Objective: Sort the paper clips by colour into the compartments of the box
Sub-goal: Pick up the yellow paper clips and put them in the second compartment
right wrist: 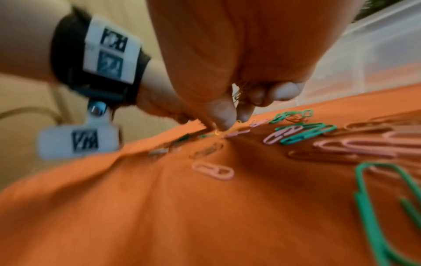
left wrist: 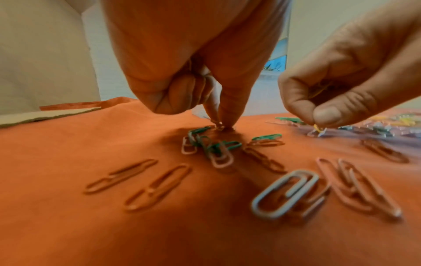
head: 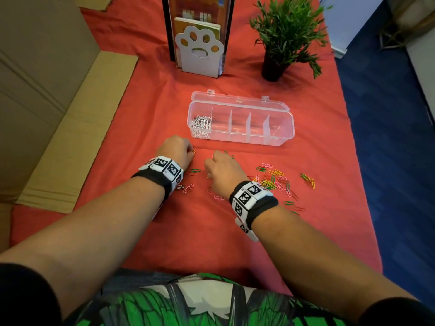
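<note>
On the red cloth (head: 150, 109) just in front of the person, both hands work low among the scattered paper clips (head: 275, 182). The left hand (head: 175, 150) has its fingers curled under, with thumb and forefinger tips pressed to the cloth on a small pale clip (left wrist: 219, 124), pinching at it; whether it is off the cloth I cannot tell. The right hand (head: 223, 171) sits just beside it, fingers bunched, thumb and forefinger nipping a yellow clip (left wrist: 316, 126) at the cloth, while thin clips show tucked inside the curled fingers (right wrist: 241, 95). Green, pink, yellow, red and grey clips lie loose around both wrists, most of them in a spread to the right of the right hand, with a small group of green and yellow ones (head: 307, 180) further right and apart. A grey clip (left wrist: 286, 193) lies close under the left wrist, near several red ones. Beyond the hands stands the clear plastic box (head: 286, 121), its lid open and folded back, divided into five compartments in a row. Its leftmost compartment holds a heap of white clips (head: 200, 125); the rightmost shows one thin clip whose colour is hard to tell. Behind the box stand a white paw-shaped book holder (head: 200, 55) and a potted green plant (head: 286, 36). Flattened cardboard (head: 77, 128) lies along the left edge of the cloth.
</note>
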### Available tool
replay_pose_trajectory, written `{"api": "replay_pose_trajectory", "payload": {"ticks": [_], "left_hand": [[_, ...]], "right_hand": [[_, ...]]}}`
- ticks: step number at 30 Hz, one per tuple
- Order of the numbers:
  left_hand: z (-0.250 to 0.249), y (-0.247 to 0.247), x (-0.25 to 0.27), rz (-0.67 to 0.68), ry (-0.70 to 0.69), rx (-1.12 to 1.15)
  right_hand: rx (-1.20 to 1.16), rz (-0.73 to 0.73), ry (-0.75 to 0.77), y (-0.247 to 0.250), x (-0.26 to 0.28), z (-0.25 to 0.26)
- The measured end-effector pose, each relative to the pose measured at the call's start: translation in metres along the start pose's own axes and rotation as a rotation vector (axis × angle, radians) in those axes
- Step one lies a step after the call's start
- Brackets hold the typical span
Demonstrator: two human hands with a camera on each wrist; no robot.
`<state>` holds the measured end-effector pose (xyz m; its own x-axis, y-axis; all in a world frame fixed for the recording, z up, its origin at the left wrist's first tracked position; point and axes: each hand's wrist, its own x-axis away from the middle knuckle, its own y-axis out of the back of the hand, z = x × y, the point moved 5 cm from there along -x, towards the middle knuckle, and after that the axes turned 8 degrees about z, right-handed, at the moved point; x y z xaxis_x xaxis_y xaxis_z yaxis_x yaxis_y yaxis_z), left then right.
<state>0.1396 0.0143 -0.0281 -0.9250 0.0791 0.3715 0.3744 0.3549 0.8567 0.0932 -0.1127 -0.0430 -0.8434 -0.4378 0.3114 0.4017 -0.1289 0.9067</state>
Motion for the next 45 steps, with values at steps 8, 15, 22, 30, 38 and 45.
{"api": "replay_pose_trajectory", "payload": {"ticks": [8,15,22,30,38,45], "left_hand": [[0.004,-0.003,-0.003,0.067,0.102,0.492],[-0.001,-0.005,0.030,0.464,0.332,1.645],[-0.001,-0.008,0.035,0.556,0.291,1.725],[-0.006,-0.008,0.034,0.586,0.302,1.676],[-0.065,0.034,-0.001,0.399,0.118,1.570],[-0.052,0.045,0.002,0.036,0.068,1.260]], "right_hand": [[-1.270,-0.021,-0.343,0.010,0.012,-0.033],[-2.261,0.160,-0.269,0.019,0.027,-0.038],[-2.282,0.196,-0.245,0.024,0.036,-0.044],[-2.238,0.136,-0.333,0.022,0.040,-0.049],[-1.552,-0.004,-0.468,0.034,0.034,-0.059],[-1.346,-0.115,-0.428,0.068,0.010,-0.060]]}}
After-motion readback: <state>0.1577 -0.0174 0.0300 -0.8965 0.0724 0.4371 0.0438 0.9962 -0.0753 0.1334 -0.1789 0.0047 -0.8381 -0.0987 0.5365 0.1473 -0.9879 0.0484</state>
